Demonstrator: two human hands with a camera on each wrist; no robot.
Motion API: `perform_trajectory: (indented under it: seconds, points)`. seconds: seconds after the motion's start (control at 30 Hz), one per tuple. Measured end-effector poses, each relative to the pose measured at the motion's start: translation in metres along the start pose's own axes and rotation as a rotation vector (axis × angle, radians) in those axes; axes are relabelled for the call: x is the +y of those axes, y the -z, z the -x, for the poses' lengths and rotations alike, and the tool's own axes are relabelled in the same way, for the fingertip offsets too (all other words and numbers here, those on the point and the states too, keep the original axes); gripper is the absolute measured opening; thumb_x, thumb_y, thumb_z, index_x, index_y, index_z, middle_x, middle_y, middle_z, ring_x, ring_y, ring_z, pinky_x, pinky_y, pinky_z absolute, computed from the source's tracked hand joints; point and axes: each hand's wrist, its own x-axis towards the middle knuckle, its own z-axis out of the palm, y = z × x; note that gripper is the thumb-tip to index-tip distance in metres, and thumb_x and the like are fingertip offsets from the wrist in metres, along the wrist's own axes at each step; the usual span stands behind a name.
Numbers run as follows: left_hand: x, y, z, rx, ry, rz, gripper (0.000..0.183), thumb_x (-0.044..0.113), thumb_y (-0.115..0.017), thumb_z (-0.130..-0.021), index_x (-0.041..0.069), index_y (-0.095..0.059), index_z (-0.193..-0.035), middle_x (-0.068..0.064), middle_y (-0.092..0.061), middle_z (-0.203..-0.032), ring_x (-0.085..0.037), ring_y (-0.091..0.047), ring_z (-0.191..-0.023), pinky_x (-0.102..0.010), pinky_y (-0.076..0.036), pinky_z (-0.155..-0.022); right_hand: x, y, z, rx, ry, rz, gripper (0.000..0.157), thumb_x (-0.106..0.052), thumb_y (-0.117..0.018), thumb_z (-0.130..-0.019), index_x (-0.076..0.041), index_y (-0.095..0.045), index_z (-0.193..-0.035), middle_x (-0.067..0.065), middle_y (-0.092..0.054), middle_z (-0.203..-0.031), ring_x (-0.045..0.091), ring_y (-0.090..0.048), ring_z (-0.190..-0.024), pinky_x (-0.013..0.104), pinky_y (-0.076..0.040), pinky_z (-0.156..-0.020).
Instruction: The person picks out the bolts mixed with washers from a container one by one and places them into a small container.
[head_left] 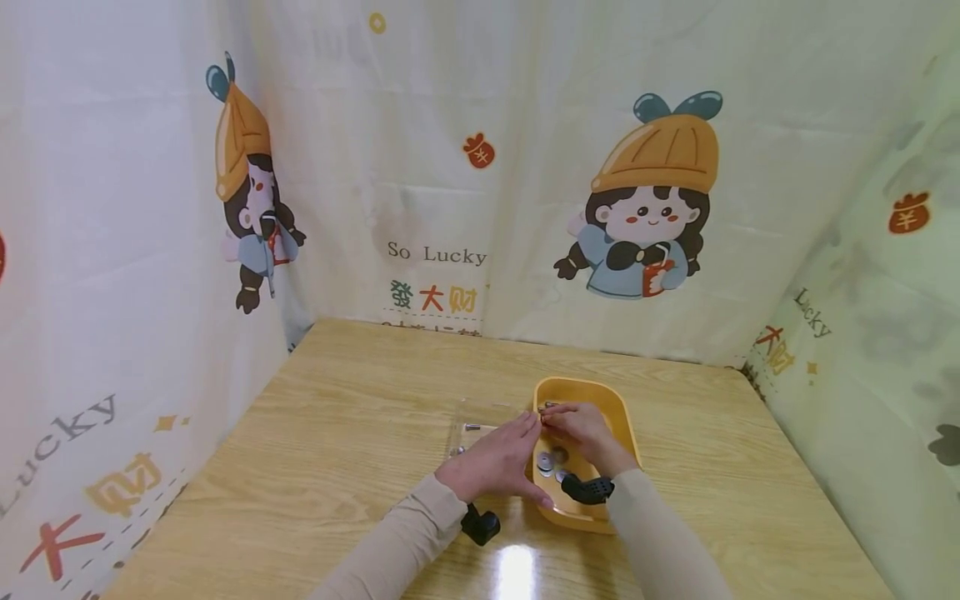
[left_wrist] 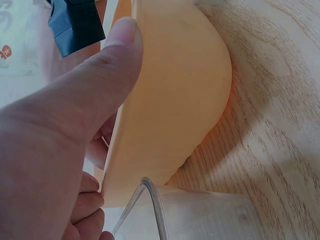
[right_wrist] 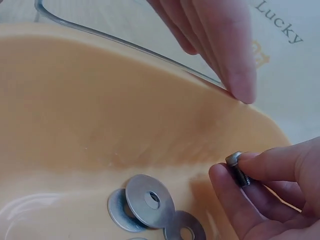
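Observation:
My right hand (head_left: 588,437) is inside the orange plastic tray (head_left: 627,425). Between thumb and forefinger it pinches a small metal socket-head bolt (right_wrist: 235,162), its knurled head upward and tilted in the right wrist view. Stretched along the tray's left rim is my left hand (head_left: 495,458); its long fingers look straight and touch the rim. In the left wrist view the left thumb (left_wrist: 112,62) lies against the tray's edge. Several flat metal washers (right_wrist: 162,207) lie on the tray floor, some overlapping. A few small metal pieces (head_left: 551,405) show near the tray's far end.
A clear plastic box (head_left: 459,425) stands directly left of the tray, partly behind the left hand, with a small bolt (head_left: 472,427) in it. Both stand on a wood-grain table (head_left: 360,400). Printed curtains (head_left: 525,208) hang behind and at both sides.

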Motion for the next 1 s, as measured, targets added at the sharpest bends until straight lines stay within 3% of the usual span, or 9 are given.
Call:
perform_trajectory:
  seconds: [0.27, 0.73, 1.0]
  points:
    - [0.001, 0.001, -0.001, -0.001, 0.012, 0.006, 0.120, 0.080, -0.048, -0.060, 0.005, -0.008, -0.144, -0.015, -0.010, -0.150, -0.025, -0.013, -0.138, -0.034, -0.022, -0.111, 0.001, 0.005, 0.000, -0.042, -0.011, -0.093, 0.031, 0.001, -0.054, -0.086, 0.013, -0.054, -0.115, 0.028, -0.058, -0.112, 0.033, -0.063, -0.093, 0.041, -0.047, -0.088]
    - [0.000, 0.000, 0.003, 0.011, 0.005, 0.021, 0.119, 0.079, -0.047, -0.062, 0.003, -0.009, -0.144, -0.017, -0.012, -0.150, -0.026, -0.014, -0.138, -0.035, -0.022, -0.111, -0.004, 0.006, 0.005, -0.098, 0.040, -0.169, 0.034, 0.002, -0.053, -0.087, 0.016, -0.051, -0.117, 0.028, -0.058, -0.113, 0.025, -0.065, -0.090, 0.038, -0.047, -0.088]
    - [-0.006, 0.000, 0.005, 0.034, 0.022, 0.038, 0.120, 0.078, -0.051, -0.061, 0.002, -0.010, -0.144, -0.016, -0.010, -0.150, -0.026, -0.014, -0.138, -0.034, -0.020, -0.112, -0.011, 0.009, 0.009, -0.109, 0.055, -0.195, 0.034, 0.003, -0.051, -0.087, 0.017, -0.048, -0.119, 0.032, -0.052, -0.119, 0.036, -0.057, -0.105, 0.036, -0.048, -0.087]
